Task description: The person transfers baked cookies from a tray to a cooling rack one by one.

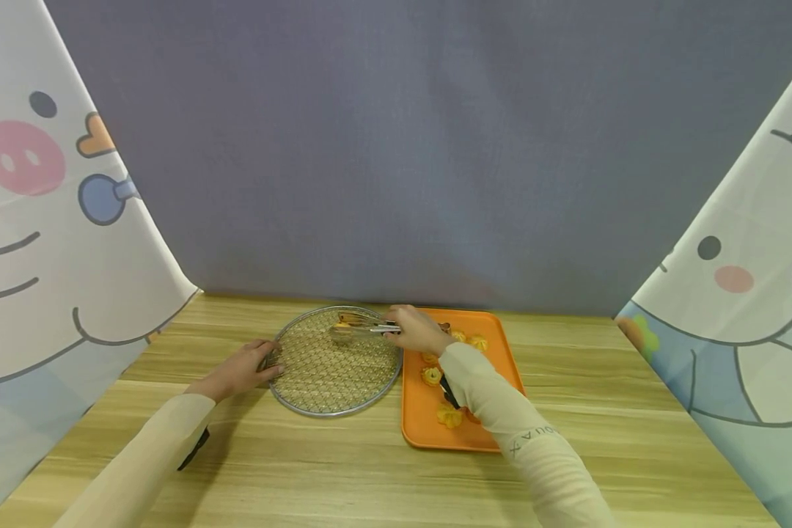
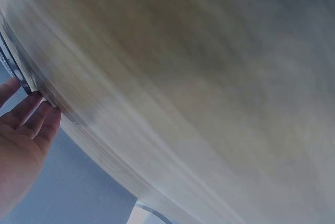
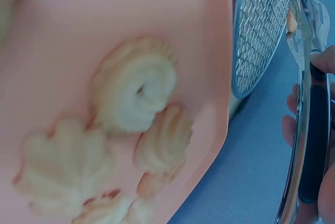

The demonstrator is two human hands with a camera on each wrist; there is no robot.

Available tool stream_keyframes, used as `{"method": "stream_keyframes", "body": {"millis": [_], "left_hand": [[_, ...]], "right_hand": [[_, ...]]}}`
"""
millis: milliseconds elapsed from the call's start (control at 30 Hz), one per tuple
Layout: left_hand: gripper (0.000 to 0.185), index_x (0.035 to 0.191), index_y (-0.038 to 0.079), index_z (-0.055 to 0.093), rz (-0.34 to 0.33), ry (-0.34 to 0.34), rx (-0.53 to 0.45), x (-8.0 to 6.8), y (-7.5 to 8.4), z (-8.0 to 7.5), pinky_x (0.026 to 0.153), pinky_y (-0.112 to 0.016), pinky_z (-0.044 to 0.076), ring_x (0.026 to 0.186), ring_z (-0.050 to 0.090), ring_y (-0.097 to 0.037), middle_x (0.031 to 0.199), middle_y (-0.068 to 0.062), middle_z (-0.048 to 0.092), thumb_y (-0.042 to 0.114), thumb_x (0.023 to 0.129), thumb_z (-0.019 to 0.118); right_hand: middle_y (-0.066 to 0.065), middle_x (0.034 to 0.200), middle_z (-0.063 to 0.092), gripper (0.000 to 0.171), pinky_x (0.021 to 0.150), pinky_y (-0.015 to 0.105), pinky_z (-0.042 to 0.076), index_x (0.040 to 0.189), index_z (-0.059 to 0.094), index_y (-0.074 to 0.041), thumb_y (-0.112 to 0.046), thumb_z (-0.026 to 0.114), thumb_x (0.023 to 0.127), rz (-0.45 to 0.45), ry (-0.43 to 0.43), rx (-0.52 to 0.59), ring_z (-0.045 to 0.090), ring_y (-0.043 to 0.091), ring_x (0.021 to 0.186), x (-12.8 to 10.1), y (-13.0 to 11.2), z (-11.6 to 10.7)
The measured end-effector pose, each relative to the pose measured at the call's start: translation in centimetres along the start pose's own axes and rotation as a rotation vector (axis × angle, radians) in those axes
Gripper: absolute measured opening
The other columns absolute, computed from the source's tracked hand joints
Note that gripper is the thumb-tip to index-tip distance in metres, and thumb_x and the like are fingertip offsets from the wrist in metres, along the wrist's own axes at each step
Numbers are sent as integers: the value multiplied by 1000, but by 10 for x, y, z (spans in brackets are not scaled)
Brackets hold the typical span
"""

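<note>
A round wire mesh rack (image 1: 330, 374) lies on the wooden table (image 1: 343, 469), with an orange tray (image 1: 501, 352) of piped cookies (image 1: 431, 376) to its right. My right hand (image 1: 396, 330) grips metal tongs (image 1: 363, 328) that reach left over the rack's far side, with a small cookie (image 1: 343, 320) at their tips. In the right wrist view the tongs (image 3: 306, 103) run past the rack (image 3: 259, 25), and cookies (image 3: 136, 93) lie on the tray (image 3: 157, 4). My left hand (image 1: 267, 364) rests on the rack's left rim, its fingers (image 2: 36, 116) fairly straight.
A grey backdrop (image 1: 396, 147) closes the back of the table. Cartoon-printed cloth panels stand at the left (image 1: 53, 242) and right (image 1: 752, 293). Bare wood lies in front of the rack and tray and at the far right.
</note>
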State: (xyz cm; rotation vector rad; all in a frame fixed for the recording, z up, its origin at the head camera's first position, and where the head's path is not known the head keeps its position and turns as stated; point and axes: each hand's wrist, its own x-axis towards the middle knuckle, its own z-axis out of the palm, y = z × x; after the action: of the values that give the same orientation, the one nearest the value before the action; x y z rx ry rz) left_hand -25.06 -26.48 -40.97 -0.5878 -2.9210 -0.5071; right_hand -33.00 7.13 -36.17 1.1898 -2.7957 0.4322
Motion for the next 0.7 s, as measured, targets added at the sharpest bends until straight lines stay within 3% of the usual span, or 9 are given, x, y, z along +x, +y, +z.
{"method": "stream_keyframes", "body": {"millis": [267,700], "left_hand": [[52,125,-6,48,-10,-4,7,0,-3,2,90,-60,41,111,46,-50,122,-32,49,28,88,61],[51,125,-5,48,-20,-8,2,0,-1,1,90,-59,41,112,46,-50,122,-31,49,28,88,60]], "right_hand": [[10,123,57,39,90,38,49,126,55,-7,-20,59,89,54,12,3,57,24,107,20,-14,4],[7,120,59,39,84,33,52,126,56,-8,-21,58,89,104,12,-35,59,21,103,34,-21,13]]}}
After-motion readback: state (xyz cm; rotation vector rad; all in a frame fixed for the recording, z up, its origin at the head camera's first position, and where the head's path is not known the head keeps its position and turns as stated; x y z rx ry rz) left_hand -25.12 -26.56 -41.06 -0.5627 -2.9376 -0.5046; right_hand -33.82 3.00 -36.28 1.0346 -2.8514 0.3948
